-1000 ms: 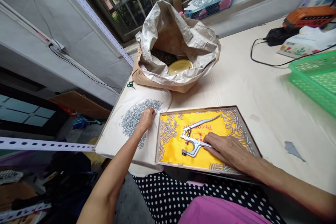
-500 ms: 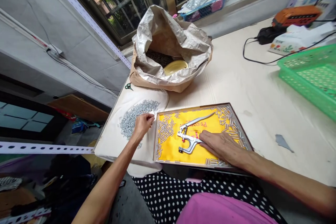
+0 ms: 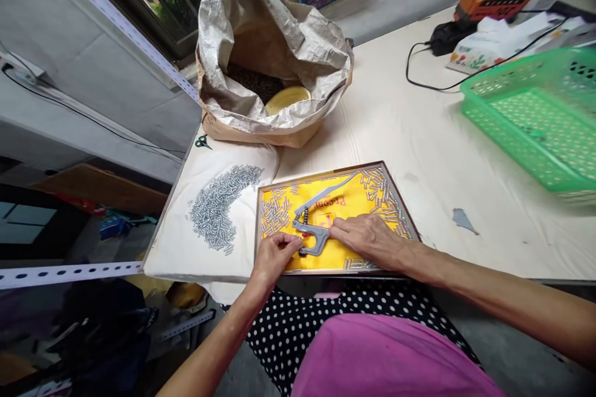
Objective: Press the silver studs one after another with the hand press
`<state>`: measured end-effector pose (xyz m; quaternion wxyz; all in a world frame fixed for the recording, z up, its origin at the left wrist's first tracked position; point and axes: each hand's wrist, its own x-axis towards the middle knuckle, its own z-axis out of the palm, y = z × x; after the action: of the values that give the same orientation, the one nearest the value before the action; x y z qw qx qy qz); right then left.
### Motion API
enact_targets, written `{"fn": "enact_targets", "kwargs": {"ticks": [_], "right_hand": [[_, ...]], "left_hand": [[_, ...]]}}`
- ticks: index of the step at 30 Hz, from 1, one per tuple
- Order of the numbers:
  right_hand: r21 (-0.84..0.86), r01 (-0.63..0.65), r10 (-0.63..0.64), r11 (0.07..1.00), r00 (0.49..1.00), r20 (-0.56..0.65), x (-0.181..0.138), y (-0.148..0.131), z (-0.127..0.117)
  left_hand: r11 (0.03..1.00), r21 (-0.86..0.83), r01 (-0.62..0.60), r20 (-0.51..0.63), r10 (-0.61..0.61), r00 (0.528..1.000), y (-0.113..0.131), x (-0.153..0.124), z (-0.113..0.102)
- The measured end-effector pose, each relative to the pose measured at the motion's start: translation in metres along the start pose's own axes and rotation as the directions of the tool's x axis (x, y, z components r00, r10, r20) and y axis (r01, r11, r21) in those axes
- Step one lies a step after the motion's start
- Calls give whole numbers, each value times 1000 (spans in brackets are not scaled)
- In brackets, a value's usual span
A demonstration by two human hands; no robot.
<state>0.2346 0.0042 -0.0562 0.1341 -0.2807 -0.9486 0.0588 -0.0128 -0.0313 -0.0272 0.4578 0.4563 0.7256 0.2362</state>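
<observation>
My right hand is closed around one handle of the grey snap-fastener pliers. The pliers lie over the yellow bottom of a shallow tray, with the other handle raised toward the back. My left hand is at the jaw end of the pliers, thumb and fingertips pinched together. Whatever is between those fingertips is too small to make out. Small silvery metal pieces lie along the sides of the tray. To its left, a curved heap of similar pieces rests on white cloth.
Behind the tray stands a large open sack holding dark contents and a yellow dish. Small green-handled scissors lie by the sack. At the right are a green basket, an orange device and a black cable.
My left hand has moved from beside the metal heap to the pliers' jaws. My right hand still holds the handle. The camera view has shifted, so the scene sits further left.
</observation>
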Motion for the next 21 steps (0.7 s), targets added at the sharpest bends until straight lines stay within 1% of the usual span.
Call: {"fn": "enact_targets", "kwargs": {"ticks": [3,8,12,14,21], "right_hand": [[-17,-6,6,1000,1000,-9,0,0,1],[-11,-11,11,1000,1000,-12,1,0,2],[-12,-40,40,999,999,12,2,-1,1],[2,-53,53,999,998,19,2,-1,2],[32,-47,45,998,997,55,2,1,5]], "left_hand": [[1000,9,16,3,-16,1000,3,0,0],[996,51,80,22,-81,996,16,1,1],[990,4,138,83,-138,987,23,2,3],[988,1,153,95,-152,984,23,3,3],[979,168,111,142,-136,981,20,9,0]]}}
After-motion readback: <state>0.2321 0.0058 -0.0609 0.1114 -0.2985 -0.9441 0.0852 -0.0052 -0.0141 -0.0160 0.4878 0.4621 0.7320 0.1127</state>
